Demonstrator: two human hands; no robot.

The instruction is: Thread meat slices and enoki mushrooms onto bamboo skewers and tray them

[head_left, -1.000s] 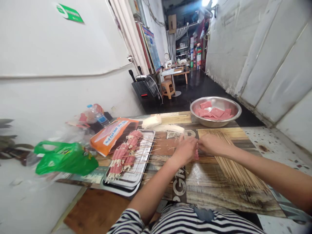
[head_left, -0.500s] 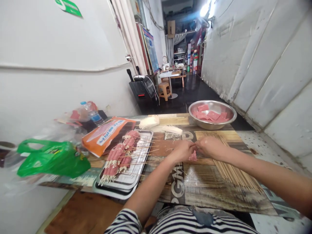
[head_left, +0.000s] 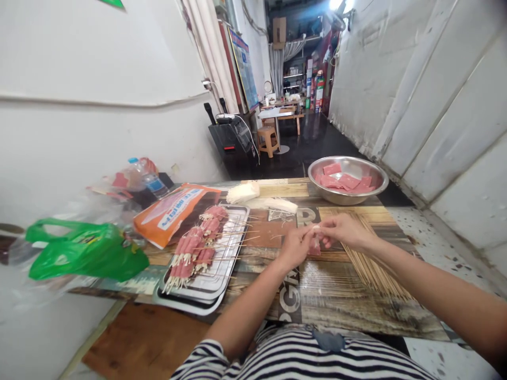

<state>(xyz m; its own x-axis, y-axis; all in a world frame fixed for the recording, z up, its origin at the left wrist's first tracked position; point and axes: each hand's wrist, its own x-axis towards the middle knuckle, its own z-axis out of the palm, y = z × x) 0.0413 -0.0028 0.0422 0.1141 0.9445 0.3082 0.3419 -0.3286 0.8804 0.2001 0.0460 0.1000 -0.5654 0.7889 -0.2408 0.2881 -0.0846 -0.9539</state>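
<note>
My left hand [head_left: 295, 246] and my right hand [head_left: 344, 230] meet over the middle of the table, fingers pinched together. Between them is a thin pink meat slice [head_left: 315, 248], its lower end showing below the fingertips. A small whitish bit shows at the top of the pinch, too small to make out. Left of my hands, a metal tray [head_left: 228, 266] carries skewered meat rolls [head_left: 192, 245] with enoki ends sticking out. Bunches of enoki mushrooms [head_left: 273, 204] lie beyond my left hand. Bare wooden skewers [head_left: 372, 264] are spread beneath and beside my right forearm.
A steel bowl [head_left: 347, 197] with several pink meat slices stands at the far right of the table. An orange package [head_left: 174, 214], a green plastic bag [head_left: 87, 250] and a plastic bottle [head_left: 154, 184] crowd the left side. Walls flank both sides.
My right hand has turned and its fingers have spread a little along the meat slice. Both hands stay together in nearly the same place. The camera view has shifted slightly.
</note>
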